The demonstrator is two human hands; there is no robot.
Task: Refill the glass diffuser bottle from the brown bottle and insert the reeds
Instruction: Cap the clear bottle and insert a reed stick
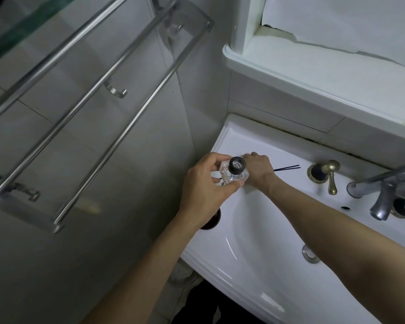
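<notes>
My left hand (204,183) holds the clear square glass diffuser bottle (234,175) above the sink's back-left corner; its black collar faces up and the mouth is uncovered. My right hand (258,170) reaches behind the bottle, fingers curled down on the sink ledge over the black reeds (288,168), whose ends stick out to the right. Whether the fingers grip the reeds is hidden. The brown bottle (212,219) stands on the sink rim under my left wrist, mostly covered.
A white sink (255,230) with a drain (310,253) lies below. A brass handle (329,175) and a grey faucet (384,190) stand at the right. A metal towel rack (91,94) hangs on the left wall; a white shelf (302,73) overhangs behind.
</notes>
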